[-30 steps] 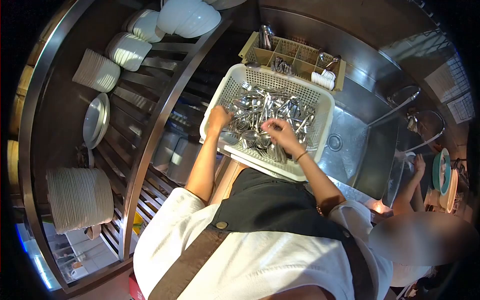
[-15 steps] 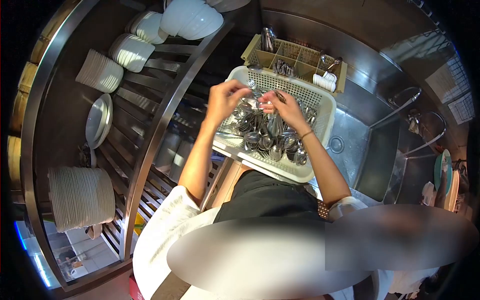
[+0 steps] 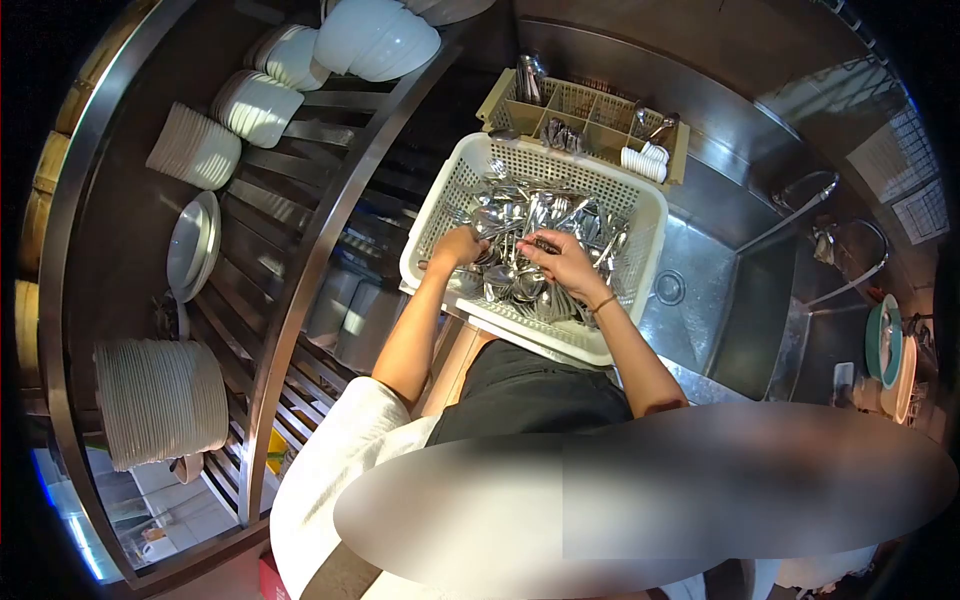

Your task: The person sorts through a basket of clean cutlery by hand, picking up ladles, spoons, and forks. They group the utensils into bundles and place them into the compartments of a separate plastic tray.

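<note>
A white perforated basket [image 3: 648, 270] holds a jumbled heap of metal spoons and forks [image 3: 530, 290]. My left hand [image 3: 458, 247] is at the left part of the heap, its fingers closed around cutlery, with a spoon's bowl showing just above it. My right hand [image 3: 562, 262] is over the middle of the heap, thumb and fingers pinched together at a piece of cutlery; which piece is too small to tell. A beige divided cutlery rack [image 3: 610, 108] stands behind the basket, with spoons and other pieces sorted in some compartments.
Right of the basket is a steel sink [image 3: 690, 290] with a drain and curved taps [image 3: 808, 198]. On the left, a slatted metal shelf [image 3: 340, 215] carries stacked plates [image 3: 165, 400] and white bowls [image 3: 378, 40]. More plates [image 3: 885, 340] stand at the far right.
Both hands have moved down toward the near part of the basket; the left is now down in the cutlery. The heap of cutlery is arranged differently.
</note>
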{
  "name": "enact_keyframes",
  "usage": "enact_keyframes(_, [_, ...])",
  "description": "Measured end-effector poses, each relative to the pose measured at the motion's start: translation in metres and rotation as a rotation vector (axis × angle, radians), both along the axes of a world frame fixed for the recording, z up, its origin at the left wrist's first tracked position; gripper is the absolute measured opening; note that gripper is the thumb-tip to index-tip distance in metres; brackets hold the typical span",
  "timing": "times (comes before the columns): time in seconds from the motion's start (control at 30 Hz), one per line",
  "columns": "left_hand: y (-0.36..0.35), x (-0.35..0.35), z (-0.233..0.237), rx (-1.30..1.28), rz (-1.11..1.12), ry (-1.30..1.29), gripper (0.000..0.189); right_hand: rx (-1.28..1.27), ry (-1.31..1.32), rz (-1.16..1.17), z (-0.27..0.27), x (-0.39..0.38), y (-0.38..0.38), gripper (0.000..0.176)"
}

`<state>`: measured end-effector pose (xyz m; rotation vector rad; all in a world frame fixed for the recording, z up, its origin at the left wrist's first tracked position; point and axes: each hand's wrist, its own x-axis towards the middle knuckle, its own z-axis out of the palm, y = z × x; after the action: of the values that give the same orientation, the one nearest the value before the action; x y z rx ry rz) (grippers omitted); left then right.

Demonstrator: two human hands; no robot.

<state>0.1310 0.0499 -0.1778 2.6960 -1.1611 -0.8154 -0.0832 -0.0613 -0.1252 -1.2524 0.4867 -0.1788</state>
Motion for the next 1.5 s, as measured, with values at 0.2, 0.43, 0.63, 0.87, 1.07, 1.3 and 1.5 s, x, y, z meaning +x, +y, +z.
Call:
enact_keyframes(0.2, [0.029,0.015,0.030,-0.021,-0.048,-0.075,0.023,-0.078,0.018,-0.073,-0.016,-0.004,-0.006,0.023])
enact_keyframes(0.43, [0.047,-0.009,0.121,-0.068,-0.042,-0.397,0.021,-0.390,0.014,-0.141,0.009,0.001,-0.006,0.033])
enact_keyframes(0.63, [0.027,-0.012,0.163,-0.119,-0.578,-0.296,0.017,-0.766,-0.129,0.060,0.063,0.031,-0.038,0.025])
enact_keyframes(0.87, [-0.014,-0.032,0.137,-0.240,-0.739,0.033,0.018,-0.618,-0.095,0.435,0.010,0.030,-0.046,0.035])
enact_keyframes(1.07, [-0.017,-0.019,0.111,0.166,-0.847,-0.058,0.017,-0.546,0.044,0.394,-0.010,0.011,-0.020,0.024])
enact_keyframes(1.3, [-0.001,0.011,0.166,-0.241,-0.548,0.006,0.018,-0.249,0.006,0.246,-0.024,-0.007,-0.035,0.022])
enact_keyframes(1.5, [-0.012,-0.026,0.132,-0.638,-0.293,0.750,0.010,-0.026,-0.072,0.069,0.013,0.010,-0.044,0.019])
